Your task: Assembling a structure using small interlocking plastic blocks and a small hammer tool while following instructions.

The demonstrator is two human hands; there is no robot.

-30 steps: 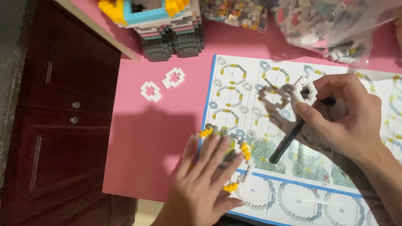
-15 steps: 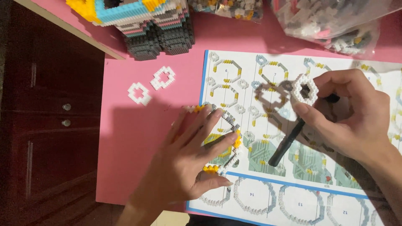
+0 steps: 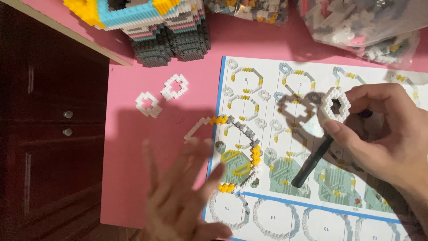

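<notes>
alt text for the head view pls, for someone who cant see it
The right hand pinches a small white brick ring and a black stick tool above a printed instruction sheet. The blurred left hand is beside a larger ring of white, grey and yellow bricks.

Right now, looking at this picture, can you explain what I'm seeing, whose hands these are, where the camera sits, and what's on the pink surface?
The picture comes from a camera worn on a person's head, looking down at their own two bare hands; there is no machine. The right hand pinches a small white ring of tiny building bricks and also holds a black tool. The left hand is blurred, open and holds nothing, beside a larger, partly built ring of white, yellow and grey bricks. That ring lies across the edge of an instruction sheet on the pink table. Two more small white rings lie to the left. At the top stand a colourful brick model and clear bags of bricks.
</notes>
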